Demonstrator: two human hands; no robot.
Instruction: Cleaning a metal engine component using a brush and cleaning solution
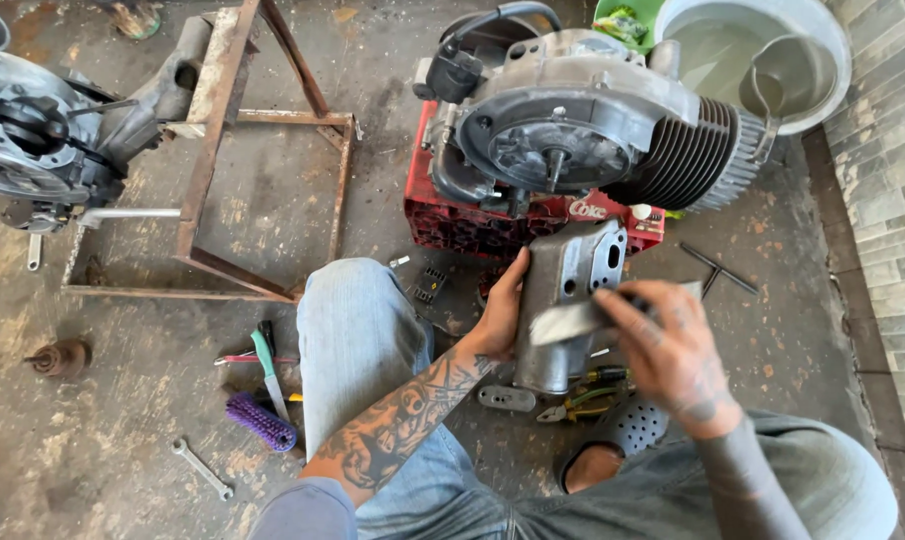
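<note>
My left hand [500, 312] grips the left side of a grey cast metal engine cover [571, 280] and holds it upright over my lap. My right hand [666, 350] is closed on a flat blade-like scraper [573, 320] that lies across the cover's face; the blade looks blurred. Beyond the cover, a grey engine [583, 120] with a finned cylinder sits on a red plastic crate [453, 225].
A rusty metal frame [213, 150] and a second engine [33, 130] are at the left. Screwdrivers, a purple brush [261, 421] and a spanner [203, 468] lie on the dirty floor. Pliers [578, 403] lie by my foot. A white bucket [763, 55] stands top right beside a tiled wall [893, 190].
</note>
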